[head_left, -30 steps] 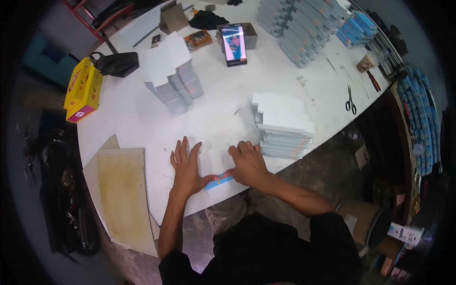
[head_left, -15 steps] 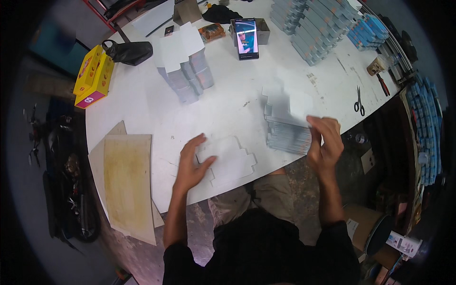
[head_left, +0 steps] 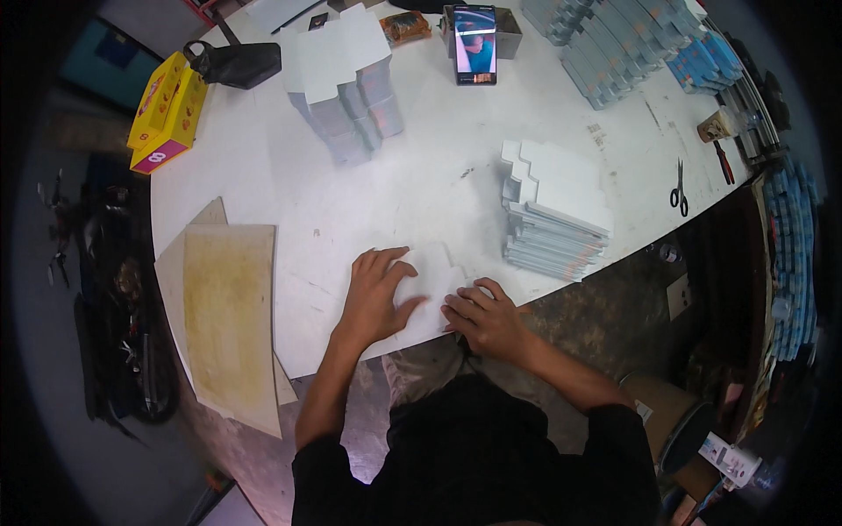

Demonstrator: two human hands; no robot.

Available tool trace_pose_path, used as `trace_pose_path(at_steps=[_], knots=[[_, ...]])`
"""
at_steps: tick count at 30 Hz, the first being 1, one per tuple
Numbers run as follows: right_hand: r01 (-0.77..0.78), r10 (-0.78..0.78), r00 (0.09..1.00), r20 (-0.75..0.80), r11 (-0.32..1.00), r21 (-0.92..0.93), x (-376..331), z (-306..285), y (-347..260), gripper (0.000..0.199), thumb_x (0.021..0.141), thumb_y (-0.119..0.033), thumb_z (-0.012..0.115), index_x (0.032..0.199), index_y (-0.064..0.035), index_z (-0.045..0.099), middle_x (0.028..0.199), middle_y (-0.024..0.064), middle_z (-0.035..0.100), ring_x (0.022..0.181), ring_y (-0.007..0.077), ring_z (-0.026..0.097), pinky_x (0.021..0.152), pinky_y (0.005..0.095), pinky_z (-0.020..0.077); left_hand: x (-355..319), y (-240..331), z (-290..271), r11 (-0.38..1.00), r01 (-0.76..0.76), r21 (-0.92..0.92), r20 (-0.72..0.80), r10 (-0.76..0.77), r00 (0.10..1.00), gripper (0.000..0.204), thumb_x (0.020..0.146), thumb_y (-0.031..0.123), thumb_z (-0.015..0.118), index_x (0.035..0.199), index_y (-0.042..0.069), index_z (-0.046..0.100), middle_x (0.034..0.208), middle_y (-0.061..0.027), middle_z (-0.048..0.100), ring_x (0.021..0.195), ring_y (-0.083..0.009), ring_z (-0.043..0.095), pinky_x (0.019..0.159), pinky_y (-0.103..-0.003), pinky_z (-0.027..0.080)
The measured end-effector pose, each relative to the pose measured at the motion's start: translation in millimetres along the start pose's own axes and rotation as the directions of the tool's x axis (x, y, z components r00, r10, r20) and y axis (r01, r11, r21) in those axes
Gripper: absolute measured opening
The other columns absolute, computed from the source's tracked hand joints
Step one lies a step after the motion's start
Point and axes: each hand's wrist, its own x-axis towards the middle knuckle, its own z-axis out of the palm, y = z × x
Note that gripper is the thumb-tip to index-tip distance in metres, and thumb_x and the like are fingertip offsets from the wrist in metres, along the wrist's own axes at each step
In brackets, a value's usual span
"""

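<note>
A flat white cardboard blank [head_left: 431, 273] with stepped edges lies on the table near its front edge. My left hand [head_left: 375, 294] rests at its left side, thumb and fingers apart in a wide curve. On the opposite side, the bent fingers of my right hand [head_left: 482, 317] close on the blank's right edge; the fingertips partly cover it. To the right stands a stack of similar grey-white cardboard blanks [head_left: 557, 232], its top sheet white and stepped. Farther back on the left is a taller stack of cut white cardboard [head_left: 338, 66].
Large beige boards [head_left: 230, 307] lie at the table's left, near a yellow box [head_left: 167, 114] and a black bag [head_left: 237, 66]. A phone [head_left: 474, 48] leans on a metal box at the back. Scissors [head_left: 679, 188] and blue-grey stacks [head_left: 614, 53] occupy the right.
My right hand has come left and down from the stack to the blank's right edge. My left hand has shifted slightly right over the blank. The whole view has tilted a little.
</note>
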Motion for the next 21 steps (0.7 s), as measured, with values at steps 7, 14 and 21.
trace_pose_path(at_steps=[7,14,21], knots=[[-0.161,0.137,0.969,0.205,0.981,0.109,29.5,-18.7,-3.4,0.023,0.077,-0.013,0.084,0.097,-0.0039,0.076,0.102,0.0090,0.068,0.092,0.0253,0.064,0.091,0.0449,0.0467,3.3,5.2,-21.5,0.992,0.014,-0.127,0.199,0.012,0.980,0.068,0.067,0.040,0.100,0.119,0.012,0.066,0.153,-0.0165,0.052,0.141,-0.0418,0.045,0.120,-0.058,0.034],[-0.485,0.474,0.865,0.164,0.874,0.035,69.6,-29.3,2.6,0.042,0.077,-0.018,0.090,0.109,-0.0015,0.068,0.102,0.0157,0.057,0.102,0.0341,0.056,0.082,0.0466,0.0418,10.9,7.9,-23.0,0.989,-0.005,0.145,0.072,-0.005,0.997,0.097,0.065,0.036,0.100,0.148,0.016,0.055,0.163,-0.0189,0.041,0.147,-0.0429,0.039,0.125,-0.064,0.021],[-0.293,0.309,0.941,0.141,0.948,-0.125,54.3,-6.9,-7.5,0.036,0.084,-0.014,0.077,0.118,-0.0059,0.070,0.108,0.0136,0.059,0.104,0.0315,0.057,0.087,0.0460,0.0419,3.8,9.8,-20.4,0.981,0.030,0.191,0.033,-0.037,0.999,0.111,0.064,0.037,0.101,0.159,0.016,0.047,0.169,-0.0244,0.027,0.154,-0.0458,0.030,0.126,-0.070,0.016]])
